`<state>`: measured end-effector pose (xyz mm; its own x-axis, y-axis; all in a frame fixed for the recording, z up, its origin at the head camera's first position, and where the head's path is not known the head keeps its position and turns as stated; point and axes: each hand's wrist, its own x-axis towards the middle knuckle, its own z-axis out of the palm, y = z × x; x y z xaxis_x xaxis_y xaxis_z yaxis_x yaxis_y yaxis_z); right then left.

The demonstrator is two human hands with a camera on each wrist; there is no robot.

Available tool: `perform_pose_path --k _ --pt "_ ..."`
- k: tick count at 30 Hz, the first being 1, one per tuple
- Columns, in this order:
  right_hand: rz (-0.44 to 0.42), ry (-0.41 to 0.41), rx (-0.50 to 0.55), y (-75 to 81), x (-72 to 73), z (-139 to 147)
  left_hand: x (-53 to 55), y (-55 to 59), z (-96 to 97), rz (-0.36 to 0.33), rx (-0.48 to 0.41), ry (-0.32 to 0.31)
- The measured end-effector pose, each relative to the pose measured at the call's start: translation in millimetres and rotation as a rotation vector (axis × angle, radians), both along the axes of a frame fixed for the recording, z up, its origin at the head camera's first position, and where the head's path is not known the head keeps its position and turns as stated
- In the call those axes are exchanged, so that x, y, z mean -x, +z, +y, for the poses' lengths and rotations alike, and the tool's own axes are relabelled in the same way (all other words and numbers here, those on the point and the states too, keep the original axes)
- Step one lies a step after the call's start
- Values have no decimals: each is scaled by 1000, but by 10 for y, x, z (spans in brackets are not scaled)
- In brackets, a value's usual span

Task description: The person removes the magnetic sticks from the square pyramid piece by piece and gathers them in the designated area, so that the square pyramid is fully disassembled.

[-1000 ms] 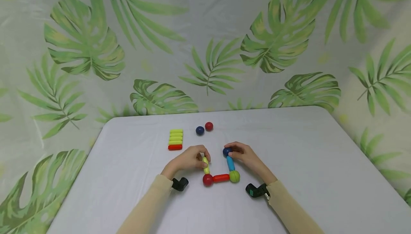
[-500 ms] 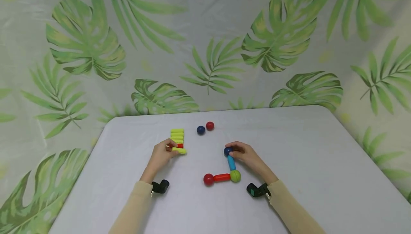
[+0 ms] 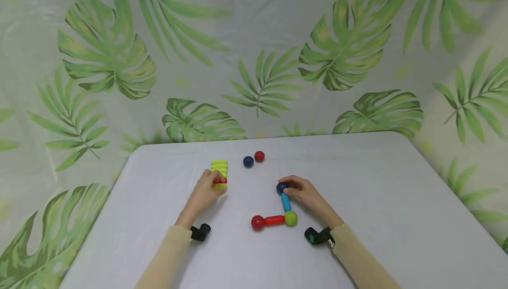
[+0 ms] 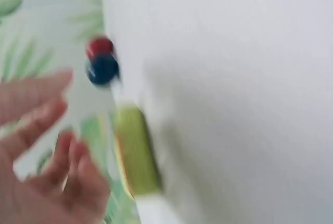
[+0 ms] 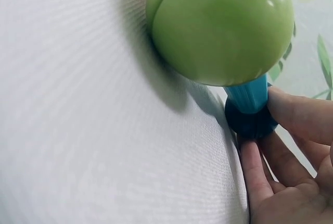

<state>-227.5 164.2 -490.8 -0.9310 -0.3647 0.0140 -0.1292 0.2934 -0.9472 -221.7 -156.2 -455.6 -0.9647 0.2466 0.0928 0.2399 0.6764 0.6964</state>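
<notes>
My left hand is over the near end of the row of sticks, fingers relaxed and holding nothing. In the left wrist view, blurred, a yellow-green stick lies apart from the fingertips. A red stick, partly hidden by the fingers, lies just behind it. My right hand pinches a dark blue ball between thumb and fingers. From that ball a light blue stick runs to a green ball, and a red stick joins this to a red ball.
Several yellow-green sticks lie side by side beyond the left hand. A loose dark blue ball and a loose red ball sit near the back edge of the white table. A leaf-patterned cloth hangs behind.
My left hand took the yellow-green stick away from the red ball, carried it left to the row, laid it before the red stick and let go. The right hand kept its place.
</notes>
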Motion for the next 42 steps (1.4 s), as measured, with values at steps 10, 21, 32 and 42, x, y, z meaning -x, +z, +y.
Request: perform_pose_path --k 10,21,32,42 --pt "0 -3 0 -15 29 -6 -361 -33 718 -149 154 -580" --pt "-2 -7 -9 -22 27 -3 -15 -43 720 -93 -151 -276" --pt "-3 -12 -9 -36 20 -19 540 -178 922 55 -198 103" --pt "3 1 12 -33 20 8 659 -176 996 76 -61 101"
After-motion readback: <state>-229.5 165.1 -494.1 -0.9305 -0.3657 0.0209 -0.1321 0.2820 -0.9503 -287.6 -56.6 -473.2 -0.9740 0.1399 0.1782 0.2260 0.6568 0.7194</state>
